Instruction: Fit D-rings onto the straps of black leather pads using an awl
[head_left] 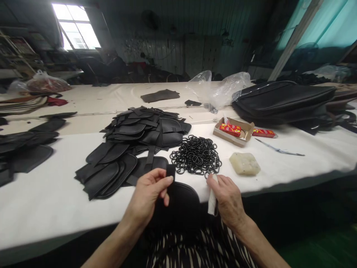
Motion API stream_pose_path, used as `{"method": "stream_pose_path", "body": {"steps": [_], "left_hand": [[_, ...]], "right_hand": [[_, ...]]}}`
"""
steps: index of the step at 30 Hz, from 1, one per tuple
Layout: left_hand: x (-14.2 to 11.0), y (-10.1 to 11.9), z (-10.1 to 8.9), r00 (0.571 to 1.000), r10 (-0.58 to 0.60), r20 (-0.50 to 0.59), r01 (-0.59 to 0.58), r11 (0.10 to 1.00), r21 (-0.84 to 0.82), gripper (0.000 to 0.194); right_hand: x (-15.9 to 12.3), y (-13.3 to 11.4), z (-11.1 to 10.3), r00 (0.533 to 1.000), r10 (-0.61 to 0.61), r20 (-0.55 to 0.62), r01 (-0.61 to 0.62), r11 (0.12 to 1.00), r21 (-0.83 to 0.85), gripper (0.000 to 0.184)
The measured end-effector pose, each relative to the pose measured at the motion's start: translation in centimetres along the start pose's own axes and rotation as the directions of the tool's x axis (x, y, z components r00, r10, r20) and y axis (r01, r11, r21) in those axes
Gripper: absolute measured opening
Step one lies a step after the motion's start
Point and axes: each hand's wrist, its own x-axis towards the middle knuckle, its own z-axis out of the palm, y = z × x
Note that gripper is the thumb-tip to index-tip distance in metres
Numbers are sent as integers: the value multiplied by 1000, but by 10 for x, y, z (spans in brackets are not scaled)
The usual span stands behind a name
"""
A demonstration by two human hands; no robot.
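Observation:
My left hand (152, 190) pinches the short strap (170, 170) of a black leather-like piece (184, 199) with a rounded edge, which hangs over my lap at the table's front edge. In my right hand (230, 199) is an awl-like tool (212, 203) with a white handle; its thin metal shaft points up at the rings. A pile of black metal D-rings (196, 156) lies just beyond both hands. My right fingertips are close to the nearest rings; whether they touch one I cannot tell. Stacked black strapped pieces (142, 130) lie beyond my left hand.
Right of the rings sit a yellowish wax-like block (244, 163), a cardboard box (232, 139) with red packets, and pointed metal scissors or tweezers (279, 150). Clear plastic bags (223, 89) and a large black bag (284, 98) lie behind. More black pieces (30, 145) lie left.

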Motion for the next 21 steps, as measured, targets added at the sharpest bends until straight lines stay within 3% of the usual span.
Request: {"method": "stream_pose_path", "body": {"steps": [2, 5, 12, 16, 21], "left_hand": [[7, -19, 16, 999, 3, 45, -6, 997, 75, 18], [13, -37, 30, 999, 44, -1, -43, 980, 194, 13], [13, -29, 26, 996, -54, 69, 39, 978, 205, 11], [12, -29, 23, 995, -98, 33, 91, 980, 179, 21], [14, -35, 25, 995, -104, 9, 101, 982, 161, 22]], "right_hand": [[4, -1, 3, 998, -55, 26, 56, 998, -29, 25], [8, 0, 6, 992, -110, 67, 114, 991, -64, 25], [14, 4, 5, 978, -177, 107, 183, 982, -50, 28], [10, 10, 1, 988, -149, 39, 147, 988, 44, 25], [8, 8, -2, 997, -26, -79, 42, 978, 203, 18]]}}
